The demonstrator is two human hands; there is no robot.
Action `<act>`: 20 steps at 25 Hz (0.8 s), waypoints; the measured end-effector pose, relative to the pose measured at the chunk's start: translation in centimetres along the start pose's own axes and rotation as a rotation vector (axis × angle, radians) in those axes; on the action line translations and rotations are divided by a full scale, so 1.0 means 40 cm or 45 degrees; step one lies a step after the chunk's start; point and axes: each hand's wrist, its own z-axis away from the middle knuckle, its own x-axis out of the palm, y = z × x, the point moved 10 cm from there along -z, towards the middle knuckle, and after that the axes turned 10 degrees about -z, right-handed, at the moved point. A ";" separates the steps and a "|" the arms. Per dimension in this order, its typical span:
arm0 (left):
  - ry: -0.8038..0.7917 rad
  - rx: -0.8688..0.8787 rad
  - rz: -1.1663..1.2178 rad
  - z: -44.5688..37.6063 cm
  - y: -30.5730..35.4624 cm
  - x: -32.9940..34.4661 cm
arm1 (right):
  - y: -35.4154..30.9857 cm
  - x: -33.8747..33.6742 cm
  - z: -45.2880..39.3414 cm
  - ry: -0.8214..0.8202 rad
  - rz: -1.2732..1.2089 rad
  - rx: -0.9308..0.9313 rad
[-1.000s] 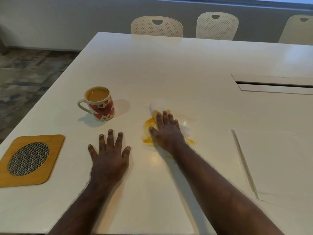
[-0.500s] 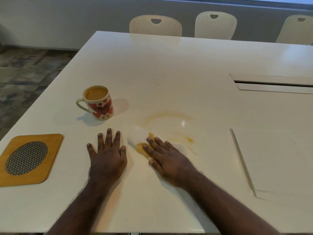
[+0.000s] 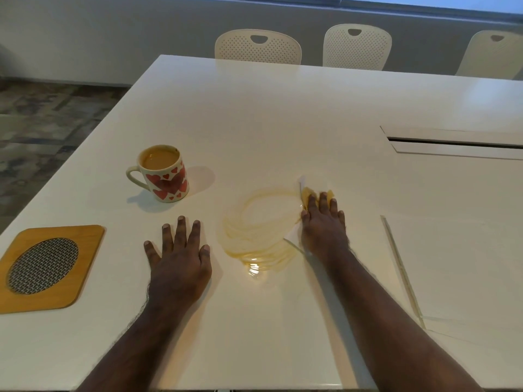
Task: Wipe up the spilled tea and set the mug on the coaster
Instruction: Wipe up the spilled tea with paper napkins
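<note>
A white mug [image 3: 164, 176] with red hearts, full of milky tea, stands upright on the white table [image 3: 283, 108], handle to the left. A wooden coaster [image 3: 48, 267] with a metal mesh oval lies at the near left edge. Thin smeared rings of spilled tea [image 3: 254, 239] mark the table between my hands. My right hand [image 3: 322, 224] presses flat on a tea-stained white tissue [image 3: 304, 193] at the right side of the smear. My left hand [image 3: 178, 256] rests flat and empty on the table, just below the mug.
A cable slot [image 3: 452, 144] with a raised flap sits at the right of the table. A seam line [image 3: 402, 270] runs along a panel at the near right. Three white perforated chairs [image 3: 257, 46] stand behind the far edge. The floor drops off at the left.
My right hand swept the tissue from near my left hand up and to the right, leaving curved tea streaks. My left hand and the mug stayed put.
</note>
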 end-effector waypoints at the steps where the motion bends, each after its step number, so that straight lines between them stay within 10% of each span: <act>1: -0.003 0.002 -0.004 -0.001 0.000 0.001 | -0.029 0.008 -0.022 -0.014 0.007 -0.021; 11: 0.022 -0.018 0.159 0.003 -0.003 -0.022 | -0.416 0.197 0.130 -0.394 0.089 -0.674; 20: 0.063 -0.015 0.330 0.020 -0.006 -0.064 | -0.199 0.042 0.310 -0.454 0.080 -0.760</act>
